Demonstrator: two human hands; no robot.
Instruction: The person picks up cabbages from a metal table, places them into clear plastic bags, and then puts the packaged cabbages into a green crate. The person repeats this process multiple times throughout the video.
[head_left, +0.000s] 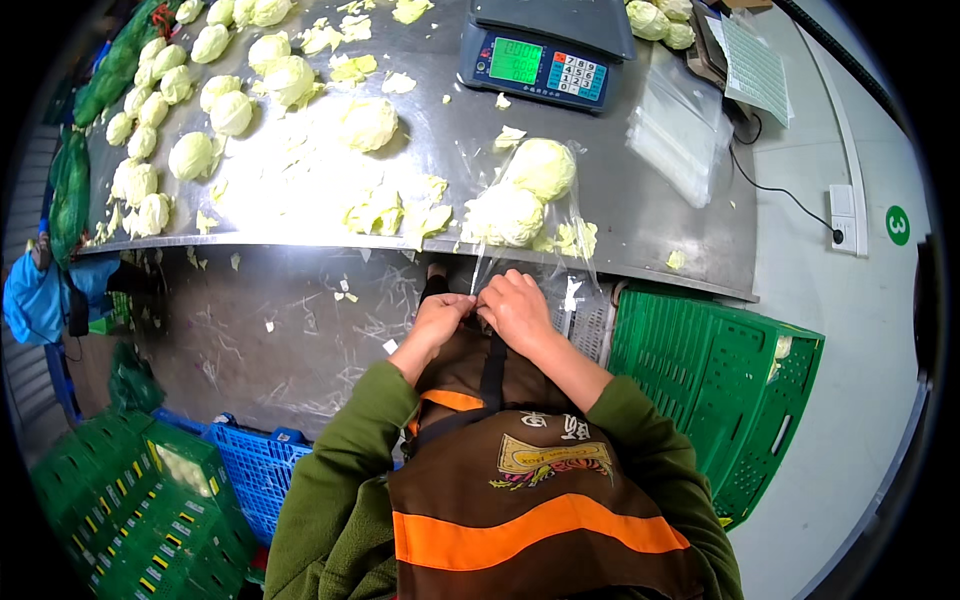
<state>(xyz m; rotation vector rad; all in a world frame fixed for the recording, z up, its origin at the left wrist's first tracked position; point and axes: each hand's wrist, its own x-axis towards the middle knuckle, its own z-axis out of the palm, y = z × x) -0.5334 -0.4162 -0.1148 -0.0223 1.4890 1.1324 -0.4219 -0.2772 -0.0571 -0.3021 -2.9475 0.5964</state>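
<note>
Two cabbage heads (541, 169) lie in a clear plastic bag (568, 201) at the near edge of the steel table (600, 161). The bag's mouth hangs over that edge towards me. My left hand (442, 321) pinches the bag's edge between thumb and fingers. Close against it, my right hand (517, 307) is closed on the same plastic, fingers curled. Loose cabbage leaves (375, 212) lie left of the bag, and a single cabbage head (367, 124) sits farther back. A digital scale (544, 64) with a lit green display stands behind the bag.
Several cabbage heads (231, 112) cover the table's left part, beside green net sacks (120, 71). Flat plastic bags (679, 127) lie at right. Green crates (697, 375) stand below right; a blue crate (255, 469) and green crates (150, 510) stand lower left. A person's blue sleeve (34, 296) shows far left.
</note>
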